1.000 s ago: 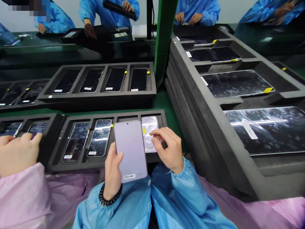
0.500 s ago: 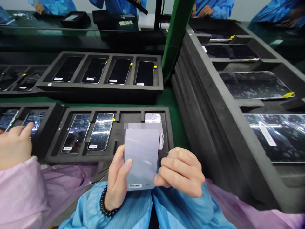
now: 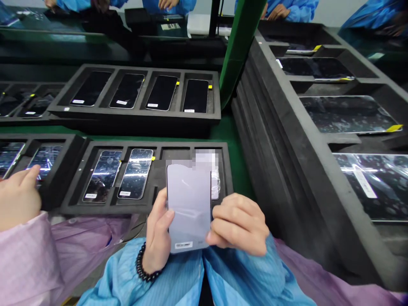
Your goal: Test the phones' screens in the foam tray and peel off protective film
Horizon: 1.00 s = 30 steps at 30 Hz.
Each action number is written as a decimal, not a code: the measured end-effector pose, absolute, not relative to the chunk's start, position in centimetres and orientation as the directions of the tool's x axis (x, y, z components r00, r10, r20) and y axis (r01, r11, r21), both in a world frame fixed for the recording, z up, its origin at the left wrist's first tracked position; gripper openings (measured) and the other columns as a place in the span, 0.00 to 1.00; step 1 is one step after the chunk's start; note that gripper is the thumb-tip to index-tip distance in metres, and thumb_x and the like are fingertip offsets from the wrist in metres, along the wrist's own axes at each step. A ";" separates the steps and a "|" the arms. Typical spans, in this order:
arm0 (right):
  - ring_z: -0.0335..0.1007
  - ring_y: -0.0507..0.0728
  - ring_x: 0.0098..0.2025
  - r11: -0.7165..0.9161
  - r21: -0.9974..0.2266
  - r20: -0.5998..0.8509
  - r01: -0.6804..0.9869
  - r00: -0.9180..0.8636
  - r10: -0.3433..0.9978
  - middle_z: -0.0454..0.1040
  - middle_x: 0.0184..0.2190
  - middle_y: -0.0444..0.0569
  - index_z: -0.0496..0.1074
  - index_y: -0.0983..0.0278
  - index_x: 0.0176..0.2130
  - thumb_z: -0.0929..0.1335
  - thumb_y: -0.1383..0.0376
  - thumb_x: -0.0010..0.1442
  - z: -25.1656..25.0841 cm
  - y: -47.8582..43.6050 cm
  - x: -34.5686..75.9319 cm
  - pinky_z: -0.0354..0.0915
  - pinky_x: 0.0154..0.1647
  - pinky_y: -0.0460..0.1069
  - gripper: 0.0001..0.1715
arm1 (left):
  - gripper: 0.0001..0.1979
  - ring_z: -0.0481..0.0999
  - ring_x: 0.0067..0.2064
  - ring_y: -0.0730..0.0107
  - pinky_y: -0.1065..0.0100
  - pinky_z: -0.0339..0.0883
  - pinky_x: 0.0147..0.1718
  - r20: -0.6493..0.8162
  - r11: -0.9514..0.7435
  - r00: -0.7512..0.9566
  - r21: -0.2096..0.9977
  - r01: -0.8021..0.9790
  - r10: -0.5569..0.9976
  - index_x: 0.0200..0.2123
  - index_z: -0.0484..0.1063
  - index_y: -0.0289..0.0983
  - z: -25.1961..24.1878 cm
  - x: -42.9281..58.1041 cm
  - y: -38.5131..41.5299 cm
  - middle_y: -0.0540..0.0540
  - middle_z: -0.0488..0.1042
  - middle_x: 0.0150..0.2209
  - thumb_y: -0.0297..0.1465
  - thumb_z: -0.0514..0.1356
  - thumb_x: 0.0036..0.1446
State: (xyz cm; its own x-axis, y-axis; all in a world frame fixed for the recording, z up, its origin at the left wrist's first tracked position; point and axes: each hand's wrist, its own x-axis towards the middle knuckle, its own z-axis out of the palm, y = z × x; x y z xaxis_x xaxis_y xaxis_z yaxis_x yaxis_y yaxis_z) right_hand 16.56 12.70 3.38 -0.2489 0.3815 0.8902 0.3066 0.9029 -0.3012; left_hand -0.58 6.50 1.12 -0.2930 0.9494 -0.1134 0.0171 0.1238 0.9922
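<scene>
My left hand (image 3: 159, 233) grips a phone (image 3: 189, 204) by its left edge, thumb on the face. The phone's pale, glossy face is toward me, and a small barcode label (image 3: 184, 245) sits at its lower end. My right hand (image 3: 240, 223) is curled at the phone's lower right edge, thumb and fingers closed against the corner. Behind the phone lies a black foam tray (image 3: 146, 209) with two dark phones, a dark phone (image 3: 102, 176) and a brighter phone (image 3: 136, 174), on its left. A wrapped phone (image 3: 215, 187) lies in its right slot, partly covered by the held one.
Another foam tray (image 3: 140, 114) of phones stands farther back. A tall stack of trays (image 3: 270, 127) rises on the right beside a green post (image 3: 239, 51). At left, a co-worker's hand (image 3: 21, 193) in a pink sleeve reaches over a tray. People in blue sleeves work opposite.
The phone has tilted slightly and its reflections have shifted; both my hands stay at its edges. The view has moved a little. Across the bench, the co-workers' hands and a black box have moved.
</scene>
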 end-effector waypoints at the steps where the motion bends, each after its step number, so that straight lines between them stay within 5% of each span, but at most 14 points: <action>1: 0.67 0.53 0.31 0.884 -0.327 0.865 0.334 -0.272 0.423 0.76 0.28 0.47 0.72 0.62 0.28 0.65 0.61 0.71 3.6 13.1 16.5 0.67 0.31 0.49 0.19 | 0.23 0.77 0.44 0.58 0.63 0.70 0.41 -0.107 0.122 -0.250 0.991 0.046 0.962 0.55 0.71 0.41 0.6 -0.6 6.6 0.46 0.78 0.46 0.45 0.57 0.61; 5: 0.73 0.59 0.48 0.773 -0.459 0.703 0.439 -0.353 0.618 0.82 0.42 0.46 0.72 0.59 0.28 0.67 0.60 0.70 4.5 15.0 16.2 0.69 0.54 0.58 0.17 | 0.21 0.74 0.32 0.66 0.66 0.65 0.32 -0.184 0.180 0.014 0.971 0.158 0.983 0.57 0.69 0.40 -0.7 -0.5 7.6 0.47 0.78 0.41 0.42 0.54 0.64; 8: 0.75 0.59 0.49 0.667 -0.618 0.607 0.415 -0.287 0.741 0.82 0.38 0.44 0.74 0.59 0.31 0.65 0.60 0.71 4.4 16.0 16.4 0.64 0.62 0.62 0.17 | 0.18 0.74 0.37 0.63 0.66 0.66 0.35 -0.225 0.221 0.080 0.974 0.057 0.971 0.50 0.72 0.39 -1.0 -0.2 8.8 0.47 0.78 0.41 0.40 0.56 0.59; 15: 0.70 0.58 0.58 0.569 -0.792 0.427 0.220 -0.466 0.775 0.75 0.54 0.50 0.74 0.61 0.54 0.52 0.48 0.75 3.4 16.1 17.4 0.65 0.61 0.57 0.32 | 0.20 0.74 0.36 0.63 0.66 0.66 0.32 -0.366 0.380 0.102 0.885 -0.269 0.925 0.43 0.70 0.39 -0.2 0.0 9.8 0.48 0.76 0.38 0.43 0.63 0.48; 30: 0.67 0.62 0.60 0.570 -0.821 0.507 0.033 -0.415 0.755 0.72 0.55 0.48 0.74 0.59 0.54 0.54 0.49 0.74 3.2 16.5 16.0 0.62 0.66 0.63 0.29 | 0.17 0.69 0.29 0.76 0.75 0.63 0.25 -0.306 0.297 0.048 0.853 -0.429 0.951 0.41 0.69 0.41 1.7 -0.1 8.6 0.53 0.73 0.36 0.41 0.66 0.51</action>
